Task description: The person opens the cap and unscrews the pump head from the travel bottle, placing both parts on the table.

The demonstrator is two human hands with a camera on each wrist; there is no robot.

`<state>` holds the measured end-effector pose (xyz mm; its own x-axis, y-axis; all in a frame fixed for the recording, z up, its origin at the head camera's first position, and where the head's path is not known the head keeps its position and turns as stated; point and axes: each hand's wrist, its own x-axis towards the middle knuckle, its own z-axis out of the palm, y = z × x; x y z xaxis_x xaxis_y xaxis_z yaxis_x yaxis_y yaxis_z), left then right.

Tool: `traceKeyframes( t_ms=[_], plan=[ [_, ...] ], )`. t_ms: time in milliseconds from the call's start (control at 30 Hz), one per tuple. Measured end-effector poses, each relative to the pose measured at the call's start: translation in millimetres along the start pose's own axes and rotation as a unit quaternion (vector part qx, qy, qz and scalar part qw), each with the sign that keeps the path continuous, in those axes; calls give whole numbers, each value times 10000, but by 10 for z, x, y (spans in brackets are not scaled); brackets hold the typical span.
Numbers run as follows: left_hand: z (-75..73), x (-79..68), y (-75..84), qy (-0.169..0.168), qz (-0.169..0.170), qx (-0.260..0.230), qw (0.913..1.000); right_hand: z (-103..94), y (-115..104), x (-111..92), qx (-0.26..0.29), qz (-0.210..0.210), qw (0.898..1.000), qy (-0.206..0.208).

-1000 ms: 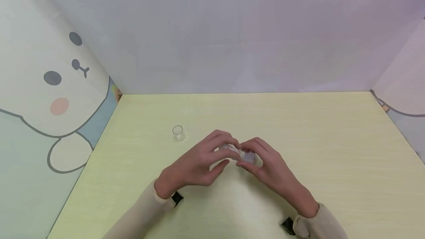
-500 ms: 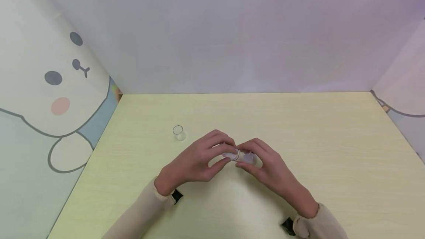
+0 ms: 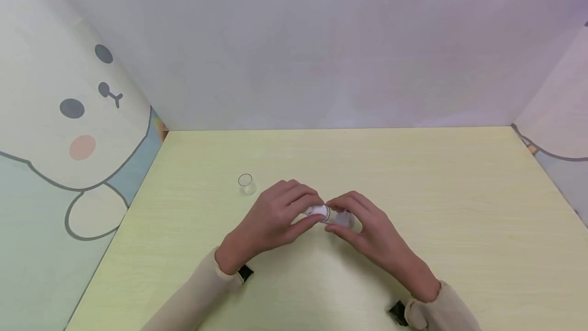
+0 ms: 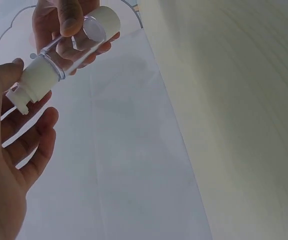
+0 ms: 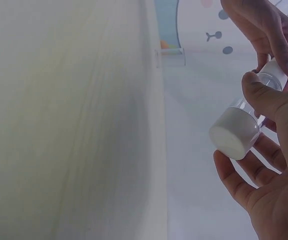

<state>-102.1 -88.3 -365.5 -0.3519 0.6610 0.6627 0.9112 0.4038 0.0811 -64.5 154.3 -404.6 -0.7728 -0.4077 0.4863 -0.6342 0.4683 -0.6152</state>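
A small clear pump bottle (image 4: pixel 73 54) with a white pump top (image 4: pixel 38 77) and a white base (image 5: pixel 233 134) lies sideways between the two hands. My left hand (image 3: pixel 274 217) pinches the pump top between thumb and fingers, its other fingers spread below in the left wrist view. Around the clear body, near the base, my right hand (image 3: pixel 374 231) keeps a grip with thumb and fingers. The bottle is above the table, pump toward the left. In the head view the fingers partly cover it.
On the pale wooden table (image 3: pixel 436 178), a clear cup-shaped cap (image 3: pixel 248 185) stands left of the hands. A plain pale wall (image 3: pixel 321 55) rises behind, and a panel with a cartoon animal (image 3: pixel 82 147) flanks the left side.
My left thumb has come up onto the pump top and the left hand has turned, so its fingers now pinch there. The right hand and the clear cap stay put.
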Motion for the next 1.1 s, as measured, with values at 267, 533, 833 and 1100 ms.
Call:
traceKeyframes(
  t_ms=[267, 533, 833, 1100],
  plan=[
    [-23, 5, 24, -522, -269, -492, 9971, -4, 25, -10, -48, 27, 10000, -25],
    [-20, -7, 2, -1042, -214, -1438, 9839, -36, 60, -3, -29, 36, 9999, 103],
    [-94, -2, -29, -1125, -607, -1354, 9825, -43, 57, 6, 52, 22, 9999, 92],
    [-113, -9, -35, -946, -594, -1031, 9884, -49, 31, 8, 94, 61, 9999, 38]
  ],
)
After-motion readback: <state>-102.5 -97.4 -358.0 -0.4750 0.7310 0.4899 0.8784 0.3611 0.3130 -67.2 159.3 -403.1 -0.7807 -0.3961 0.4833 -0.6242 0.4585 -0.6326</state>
